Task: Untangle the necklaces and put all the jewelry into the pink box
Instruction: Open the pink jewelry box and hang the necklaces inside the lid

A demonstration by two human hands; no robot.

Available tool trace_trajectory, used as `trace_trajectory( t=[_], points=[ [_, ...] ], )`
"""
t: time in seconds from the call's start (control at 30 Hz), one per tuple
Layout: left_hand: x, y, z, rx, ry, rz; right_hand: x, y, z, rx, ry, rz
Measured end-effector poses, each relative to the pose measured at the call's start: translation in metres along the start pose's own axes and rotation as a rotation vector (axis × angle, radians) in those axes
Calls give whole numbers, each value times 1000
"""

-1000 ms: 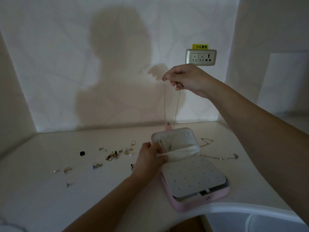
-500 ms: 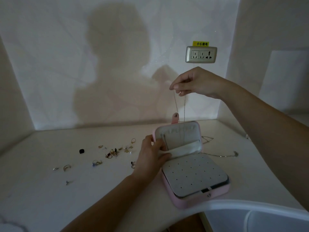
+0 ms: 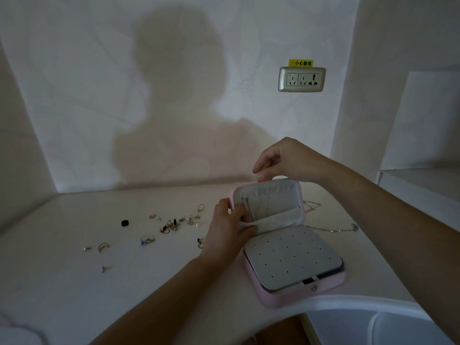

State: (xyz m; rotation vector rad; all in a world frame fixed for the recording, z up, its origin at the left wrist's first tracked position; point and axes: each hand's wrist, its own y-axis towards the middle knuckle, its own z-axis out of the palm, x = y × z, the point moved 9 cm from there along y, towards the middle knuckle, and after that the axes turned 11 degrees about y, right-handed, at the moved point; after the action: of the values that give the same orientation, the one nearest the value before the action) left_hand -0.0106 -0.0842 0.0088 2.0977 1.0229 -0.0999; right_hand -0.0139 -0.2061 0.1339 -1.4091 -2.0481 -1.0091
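Left hand (image 3: 229, 227) grips pocket flap (image 3: 276, 221) inside pink box (image 3: 298, 298) lid; right hand (image 3: 281, 158) pinches necklace (image 3: 269, 200) at lid top edge.

The pale off-white table (image 3: 74, 295) carries an open pink rectangular jewelry box (image 3: 298, 298) near its curved front edge. Left of the box lies a loose scatter of small gold and silver rings and earrings (image 3: 171, 224), with a small black object (image 3: 124, 223) further left. Right of the box, a thin silver chain necklace (image 3: 333, 229) lies stretched out, and a second fine chain (image 3: 311, 206) lies behind it.
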Motion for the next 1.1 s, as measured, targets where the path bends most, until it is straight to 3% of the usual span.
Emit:
trace_trajectory(
  t=[0.17, 0.5, 0.63, 0.83, 1.1],
  points=[
    [0, 0, 0, -15, 12, 14, 1, -6, 8, -58, -99, -76],
    [-3, -1, -2, -28, 47, 30, -8, -9, 32, 56, -187, -113],
    [-3, -2, -2, -22, 50, 33, -9, -9, 27, -2, -217, -147],
    [-5, -3, -3, -23, 61, 29, 4, -16, 30, -152, -416, -422],
    [-6, -4, -5, -38, 33, 43, 6, -33, 30, -302, -476, -562]
  ],
)
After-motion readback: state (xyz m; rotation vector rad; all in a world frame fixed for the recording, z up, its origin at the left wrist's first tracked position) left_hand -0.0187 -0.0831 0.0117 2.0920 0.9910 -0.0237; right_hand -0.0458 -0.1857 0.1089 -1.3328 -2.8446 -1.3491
